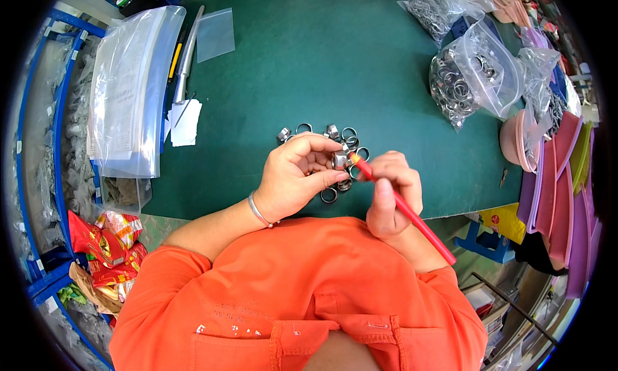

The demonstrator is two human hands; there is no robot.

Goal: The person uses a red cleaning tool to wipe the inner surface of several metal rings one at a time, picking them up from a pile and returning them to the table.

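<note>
My left hand [293, 171], with a silver bangle at its wrist, pinches a shiny metal ring [339, 159] between thumb and fingers. In my right hand [396, 194] is a long red stick like a thick pencil [421, 228], slanting from lower right to upper left. Its yellowish tip reaches the side of the held ring; whether it touches cannot be made out. Around and beyond my fingers lie several loose metal rings, among them one at the near side [329, 195] and one at the far side [304, 128].
The green tabletop [309, 62] carries a clear bag of metal rings [460, 81] and a pink container [517, 142] at right. Papers in a plastic sleeve [132, 94], a metal ruler-like tool [187, 58] and a small clear bag [215, 35] lie at left. A blue rack [59, 126] stands beyond the left edge.
</note>
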